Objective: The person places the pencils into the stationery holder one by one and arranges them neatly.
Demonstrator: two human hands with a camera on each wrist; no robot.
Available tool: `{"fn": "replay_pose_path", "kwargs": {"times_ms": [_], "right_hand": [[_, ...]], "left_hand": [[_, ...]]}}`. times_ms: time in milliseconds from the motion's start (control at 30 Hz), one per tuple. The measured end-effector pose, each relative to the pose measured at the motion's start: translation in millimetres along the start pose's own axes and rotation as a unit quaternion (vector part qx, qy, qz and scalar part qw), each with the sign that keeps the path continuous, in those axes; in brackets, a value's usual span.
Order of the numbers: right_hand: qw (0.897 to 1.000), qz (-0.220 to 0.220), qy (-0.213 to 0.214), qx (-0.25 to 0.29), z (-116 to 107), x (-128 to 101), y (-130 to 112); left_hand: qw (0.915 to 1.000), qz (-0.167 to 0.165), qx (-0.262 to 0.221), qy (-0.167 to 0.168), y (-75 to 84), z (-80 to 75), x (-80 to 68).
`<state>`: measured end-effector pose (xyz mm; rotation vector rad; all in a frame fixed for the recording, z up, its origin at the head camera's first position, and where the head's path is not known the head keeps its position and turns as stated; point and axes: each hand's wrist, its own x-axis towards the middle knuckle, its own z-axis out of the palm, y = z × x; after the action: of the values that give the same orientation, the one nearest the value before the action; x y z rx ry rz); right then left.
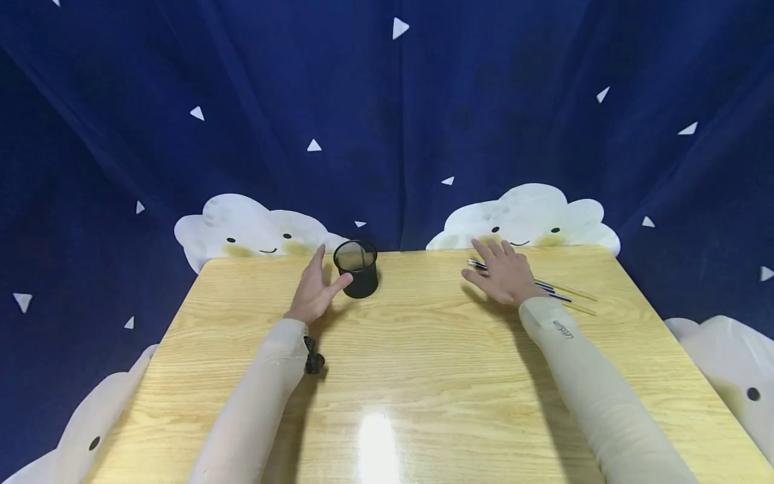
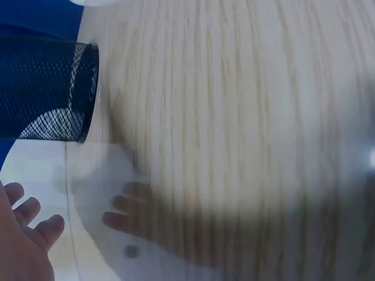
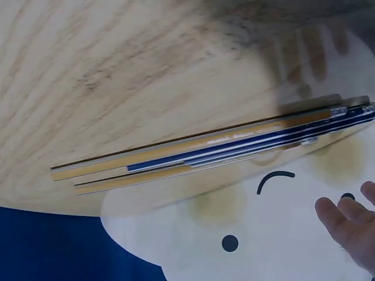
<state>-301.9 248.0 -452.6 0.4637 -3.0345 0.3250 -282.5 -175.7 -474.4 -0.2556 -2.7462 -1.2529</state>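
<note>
A black mesh pen holder stands upright near the table's back edge, and it fills the upper left of the left wrist view. My left hand is just left of it, thumb and fingers spread apart, the thumb overlapping the holder's side in the head view. Nothing is in that hand. On the right lie several slender sticks in a loose bundle: yellow sticks and dark blue, white-striped sticks, some with clear ends. My right hand hovers over their left part with fingers extended, hiding some of them.
The light wood table has its back edge close behind the holder and sticks. A dark blue curtain with white triangles and clouds hangs behind it. A small black device is strapped to the left wrist.
</note>
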Motion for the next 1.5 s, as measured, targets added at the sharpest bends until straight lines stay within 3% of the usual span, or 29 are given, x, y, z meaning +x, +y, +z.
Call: {"fn": "replay_pose_path", "kwargs": {"times_ms": [400, 800, 1167, 1500], "right_hand": [[1.000, -0.013, 0.011, -0.007, 0.3, -11.1, 9.8], [1.000, -0.013, 0.016, -0.021, 1.2, -23.4, 19.3], [0.995, -0.025, 0.081, -0.046, 7.1, -28.3, 35.0], [0.996, 0.003, 0.061, -0.061, 8.1, -36.0, 40.2]], "left_hand": [[0.9969, -0.013, -0.076, 0.016, 14.8, 17.1, 3.7], [0.9950, -0.034, -0.092, 0.017, 15.3, 22.9, 5.0], [0.9947, -0.033, -0.094, 0.023, 14.4, 27.0, 5.9], [0.9933, -0.040, -0.105, 0.027, 15.0, 31.0, 5.3]]}}
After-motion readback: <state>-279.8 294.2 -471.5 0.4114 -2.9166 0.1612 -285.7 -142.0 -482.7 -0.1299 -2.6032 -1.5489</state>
